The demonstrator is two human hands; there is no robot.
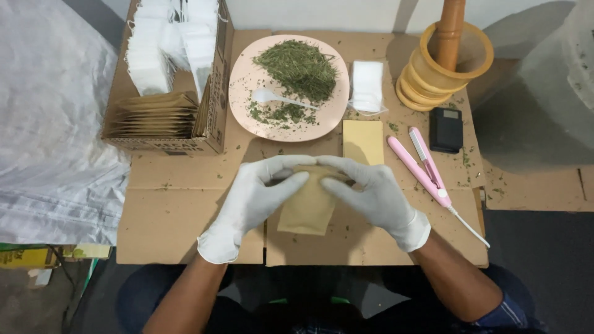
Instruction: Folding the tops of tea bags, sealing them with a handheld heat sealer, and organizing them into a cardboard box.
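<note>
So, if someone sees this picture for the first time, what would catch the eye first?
Probably the two white-gloved hands in the centre, left hand and right hand, both holding a small flat brown paper pouch over the cardboard-covered table. Behind them lies a round pink plate with a heap of dried green herb and a white plastic spoon. At the right lies a pink handheld clamp tool.

Pink plate [242, 93] — green herbs [297, 67]; tan pouch [306, 207].
</note>
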